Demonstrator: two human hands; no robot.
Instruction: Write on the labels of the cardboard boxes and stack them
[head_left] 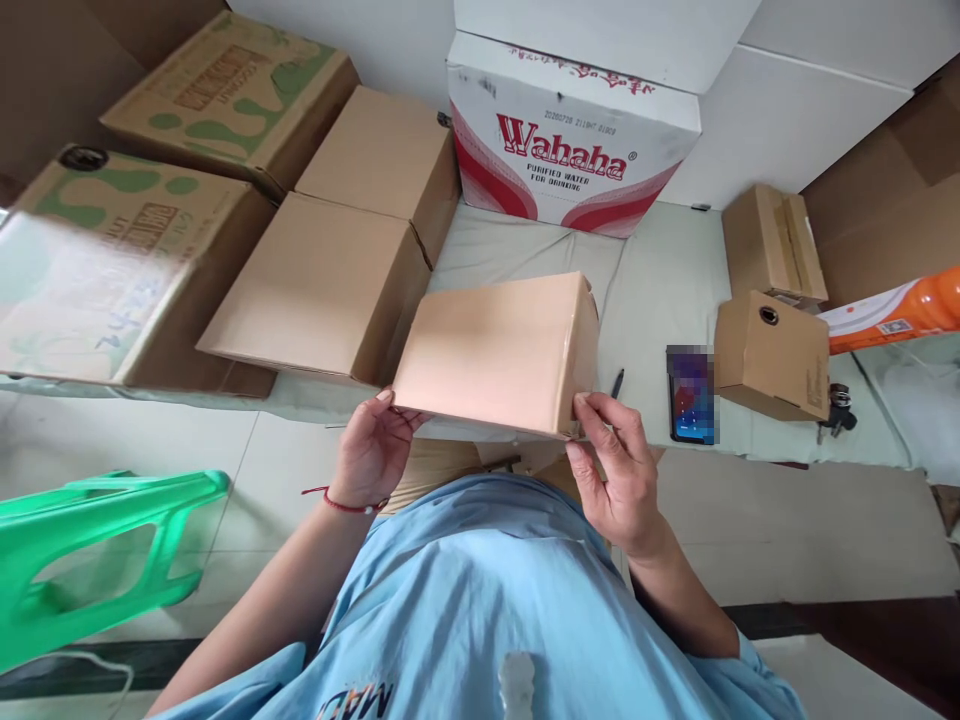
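A plain brown cardboard box (495,350) sits at the front of the cloth-covered table, between my two hands. My left hand (375,445) grips its near left corner, with the thumb on top and the fingers curled under the edge. At the near right corner, my right hand (615,465) pinches the box edge between thumb and fingers. The underside of the box is hidden, and so are some of my left fingertips. Just right of the box lies a dark pen (617,383).
Plain boxes (300,285) and green-printed cartons (120,270) stand left. A Wahaha carton (562,150) is behind. On the right are a phone (690,395), small boxes (776,355), keys (840,410) and an orange bottle (900,310). A green stool (112,550) stands on the floor.
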